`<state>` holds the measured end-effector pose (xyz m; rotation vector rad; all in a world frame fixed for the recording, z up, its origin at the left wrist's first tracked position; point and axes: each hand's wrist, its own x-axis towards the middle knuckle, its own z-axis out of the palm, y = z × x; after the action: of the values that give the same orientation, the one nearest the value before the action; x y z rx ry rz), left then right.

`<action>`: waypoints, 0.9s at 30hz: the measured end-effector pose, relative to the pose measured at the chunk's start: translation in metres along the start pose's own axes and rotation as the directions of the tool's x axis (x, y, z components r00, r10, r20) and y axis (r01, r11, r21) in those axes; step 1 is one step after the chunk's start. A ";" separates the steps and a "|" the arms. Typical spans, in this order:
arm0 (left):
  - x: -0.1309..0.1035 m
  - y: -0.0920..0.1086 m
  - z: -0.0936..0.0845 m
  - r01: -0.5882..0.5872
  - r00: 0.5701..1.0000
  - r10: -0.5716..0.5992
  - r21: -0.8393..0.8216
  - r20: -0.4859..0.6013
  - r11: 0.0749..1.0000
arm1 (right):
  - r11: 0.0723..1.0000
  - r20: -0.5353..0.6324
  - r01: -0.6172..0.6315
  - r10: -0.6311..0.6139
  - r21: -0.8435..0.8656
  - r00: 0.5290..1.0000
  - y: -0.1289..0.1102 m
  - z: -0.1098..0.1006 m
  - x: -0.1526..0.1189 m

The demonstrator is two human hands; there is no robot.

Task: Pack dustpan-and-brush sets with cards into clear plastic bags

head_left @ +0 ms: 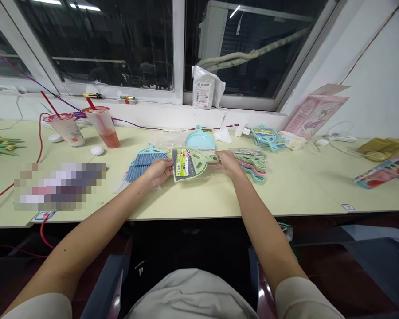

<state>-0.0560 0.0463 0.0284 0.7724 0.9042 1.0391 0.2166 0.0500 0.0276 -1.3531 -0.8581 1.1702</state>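
Note:
A green mini dustpan and brush set [199, 163], with grey bristles and a printed label, lies across the table in clear wrapping. My left hand [160, 172] is closed on the set's left edge, thumb and fingers at its corner. At the other end, my right hand [228, 163] is closed around the handle; its fingertips are partly hidden. Just left of the set are blue-bristled brushes [141, 165]. Behind it rests a light blue dustpan [200, 139]. Under and beyond my right wrist, several wrapped sets with green, pink and blue handles [254, 168] are piled up.
Two drink cups [107, 133] with red straws stand at the back left. Another wrapped blue set [268, 137] lies back right, near a pink box [317, 113]. A red cable [40, 137] crosses the table's left side. A white package [204, 91] sits on the sill.

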 end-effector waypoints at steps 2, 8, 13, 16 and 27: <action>-0.001 0.001 0.001 0.002 1.000 -0.002 -0.003 -0.001 1.000 | 0.997 0.041 -0.032 0.029 0.077 0.999 -0.001 0.002 -0.003; 0.002 0.002 -0.002 -0.039 0.999 0.039 0.019 0.031 0.999 | 0.968 0.124 -0.113 0.087 0.223 0.989 -0.006 -0.003 -0.009; 0.002 0.001 -0.003 -0.137 0.990 0.138 0.146 -0.001 0.980 | 0.973 0.011 -0.101 0.101 0.209 0.995 -0.001 -0.003 -0.004; 0.000 0.001 -0.004 -0.125 0.992 0.123 0.170 0.023 0.978 | 0.979 -0.039 -0.080 0.089 0.187 0.995 0.003 -0.004 0.002; -0.003 0.006 -0.004 -0.082 0.996 0.078 0.129 0.037 0.988 | 0.985 -0.098 -0.058 0.075 0.164 0.992 0.003 -0.007 0.006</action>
<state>-0.0621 0.0454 0.0325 0.9392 0.9268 1.0419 0.2249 0.0537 0.0231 -1.3058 -0.6343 1.1842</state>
